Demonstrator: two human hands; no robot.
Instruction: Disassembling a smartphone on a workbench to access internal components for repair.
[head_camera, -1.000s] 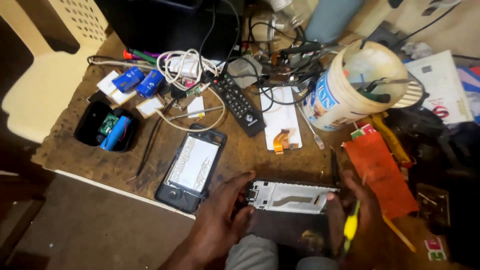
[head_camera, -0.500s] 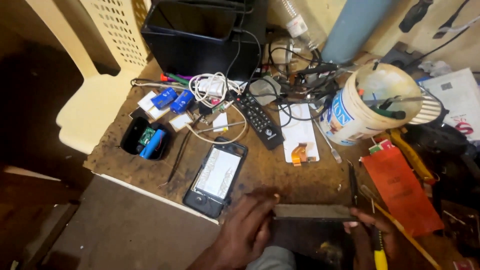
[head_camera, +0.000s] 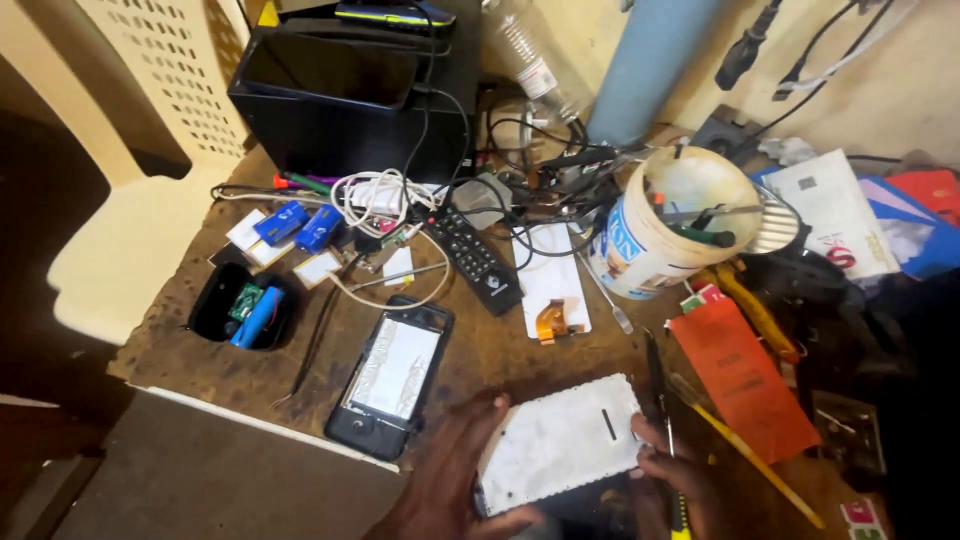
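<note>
Cluttered workbench (head_camera: 480, 360): white panel (head_camera: 560, 440) gripped between left hand (head_camera: 445, 490), right hand (head_camera: 680, 480).

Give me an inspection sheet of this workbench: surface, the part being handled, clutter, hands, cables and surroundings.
Surface: worn brown wooden bench, scuffed, crowded.
Job's things: white rectangular panel with a short dark slot, held flat between both hands.
Clutter: opened phone; black remote; white bucket holding tools; small black tray with blue parts; orange-red packet; blue modules.
Grippers: left hand grips the panel's left edge; right hand holds its right edge, with a yellow-handled tool by it.
Cables: white cord coil; black leads tangled behind the remote.
Surroundings: cream plastic chair; black box; blue pipe.
</note>
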